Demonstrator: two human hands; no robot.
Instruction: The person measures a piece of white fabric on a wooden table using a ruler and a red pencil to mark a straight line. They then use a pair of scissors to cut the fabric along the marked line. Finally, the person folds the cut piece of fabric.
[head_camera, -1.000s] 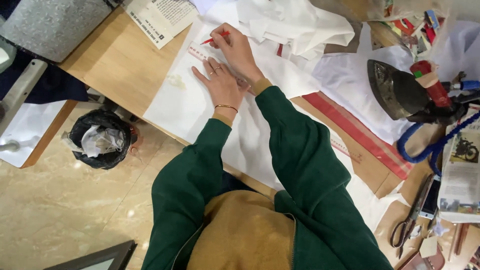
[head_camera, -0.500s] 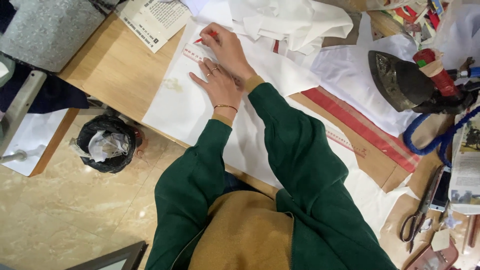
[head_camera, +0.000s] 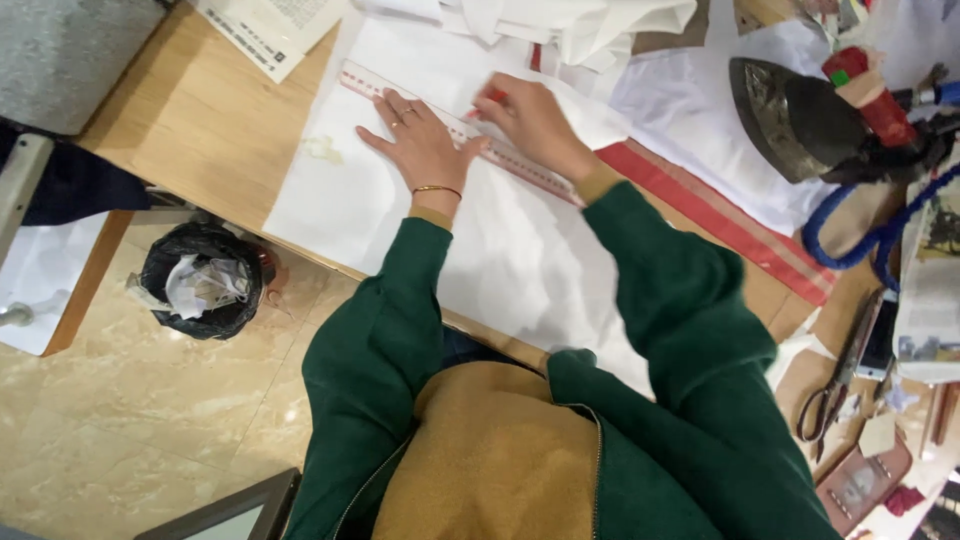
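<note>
Now | left hand flat, fingers spread on clear red-marked ruler | right hand pinching red pencil

At the top of your table, left of your hands, lies a white printed paper sheet with black print. At the far right edge sits a pale box-shaped package with a small picture on it. By your left elbow, low down, a dark-framed flat screen pokes in.
</note>
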